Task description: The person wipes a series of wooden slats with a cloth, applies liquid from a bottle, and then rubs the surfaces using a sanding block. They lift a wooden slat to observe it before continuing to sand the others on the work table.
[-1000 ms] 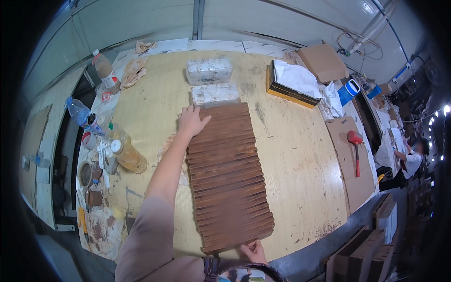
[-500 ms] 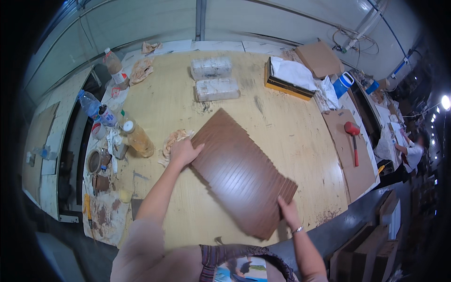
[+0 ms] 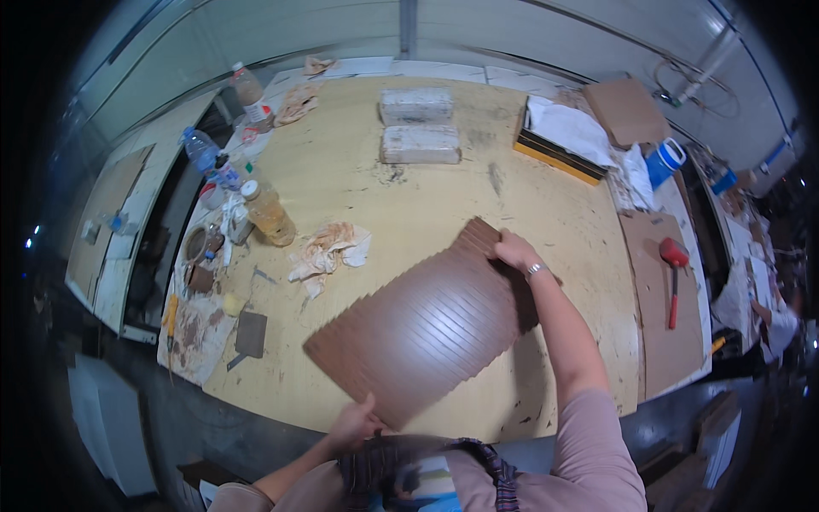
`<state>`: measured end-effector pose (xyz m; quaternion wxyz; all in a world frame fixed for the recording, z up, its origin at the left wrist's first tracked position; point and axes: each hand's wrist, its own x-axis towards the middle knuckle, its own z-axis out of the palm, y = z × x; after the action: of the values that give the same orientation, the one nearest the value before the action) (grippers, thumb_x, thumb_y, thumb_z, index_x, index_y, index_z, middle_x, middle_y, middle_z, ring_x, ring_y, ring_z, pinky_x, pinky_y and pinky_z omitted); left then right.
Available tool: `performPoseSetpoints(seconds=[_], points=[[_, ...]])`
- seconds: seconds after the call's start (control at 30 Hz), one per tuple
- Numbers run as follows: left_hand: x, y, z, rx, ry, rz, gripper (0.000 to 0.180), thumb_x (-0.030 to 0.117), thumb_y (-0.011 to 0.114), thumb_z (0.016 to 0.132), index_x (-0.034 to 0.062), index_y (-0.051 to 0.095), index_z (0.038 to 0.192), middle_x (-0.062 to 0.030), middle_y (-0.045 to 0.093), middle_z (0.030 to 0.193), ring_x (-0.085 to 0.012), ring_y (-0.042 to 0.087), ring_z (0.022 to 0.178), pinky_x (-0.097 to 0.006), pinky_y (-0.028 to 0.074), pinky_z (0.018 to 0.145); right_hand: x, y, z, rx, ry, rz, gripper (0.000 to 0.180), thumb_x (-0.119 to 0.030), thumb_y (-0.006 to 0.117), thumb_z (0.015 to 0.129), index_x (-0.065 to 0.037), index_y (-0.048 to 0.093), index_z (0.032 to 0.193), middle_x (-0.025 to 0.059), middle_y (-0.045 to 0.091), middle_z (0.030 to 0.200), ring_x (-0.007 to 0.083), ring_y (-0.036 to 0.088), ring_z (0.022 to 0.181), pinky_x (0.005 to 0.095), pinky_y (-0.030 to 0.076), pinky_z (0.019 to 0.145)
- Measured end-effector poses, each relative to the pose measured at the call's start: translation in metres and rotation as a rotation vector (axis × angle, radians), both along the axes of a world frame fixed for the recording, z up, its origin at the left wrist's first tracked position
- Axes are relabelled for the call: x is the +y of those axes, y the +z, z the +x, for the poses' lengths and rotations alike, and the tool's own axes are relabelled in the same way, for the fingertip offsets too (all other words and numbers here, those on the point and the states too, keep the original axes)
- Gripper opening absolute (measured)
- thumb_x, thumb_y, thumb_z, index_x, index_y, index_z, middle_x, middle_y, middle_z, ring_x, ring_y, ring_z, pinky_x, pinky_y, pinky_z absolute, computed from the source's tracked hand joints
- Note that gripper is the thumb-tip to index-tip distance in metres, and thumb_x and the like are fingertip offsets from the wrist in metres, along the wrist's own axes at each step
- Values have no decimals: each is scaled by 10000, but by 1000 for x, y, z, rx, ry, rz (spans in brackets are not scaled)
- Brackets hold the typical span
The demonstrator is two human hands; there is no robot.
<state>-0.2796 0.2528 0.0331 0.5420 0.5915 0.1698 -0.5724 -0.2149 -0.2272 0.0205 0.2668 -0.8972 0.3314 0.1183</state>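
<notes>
A brown slatted wooden panel (image 3: pixel 418 328) with stepped, jagged edges is held at a slant over the near half of the work table (image 3: pixel 341 192). My left hand (image 3: pixel 354 422) grips its near edge close to my body, the thumb on top. At the far right corner, my right hand (image 3: pixel 516 252) is closed around the edge, a watch on that wrist. The fingers under the panel are hidden. A crumpled, stained cloth (image 3: pixel 331 254) lies just beyond the panel's left end.
Two wrapped pale blocks (image 3: pixel 420 145) sit toward the back. Bottles, including a capped one of amber liquid (image 3: pixel 269 213), and a scraper (image 3: pixel 250 334) are at left. At right are a red mallet (image 3: pixel 674 256) on cardboard, a blue jug (image 3: pixel 664 162) and a paper-topped box (image 3: pixel 559 145).
The panel has turned counterclockwise. My left hand has come toward my body, while my right hand has swung away to the far corner. The whole view has shifted slightly.
</notes>
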Motion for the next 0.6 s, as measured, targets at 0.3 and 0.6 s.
performPoseSetpoints(seconds=[0.3, 0.6], points=[[-82, -41, -63, 197, -133, -347, 618, 406, 348, 1094, -103, 396, 1441, -258, 523, 1405, -310, 500, 1350, -417, 357, 1173, 56, 7, 158, -159, 481, -177, 633, -353, 650, 797, -84, 566, 1364, 216, 569, 1384, 365, 508, 1317, 470, 366, 1117], [-60, 54, 58, -424, -84, -398, 402, 324, 585, 1013, -30, 661, 1189, -92, 705, 1094, -196, 646, 1061, -356, 480, 987, -52, -19, 104, -457, 94, -87, 744, -508, 695, 852, -81, 516, 1433, 188, 552, 1399, 318, 541, 1255, 414, 394, 1085]])
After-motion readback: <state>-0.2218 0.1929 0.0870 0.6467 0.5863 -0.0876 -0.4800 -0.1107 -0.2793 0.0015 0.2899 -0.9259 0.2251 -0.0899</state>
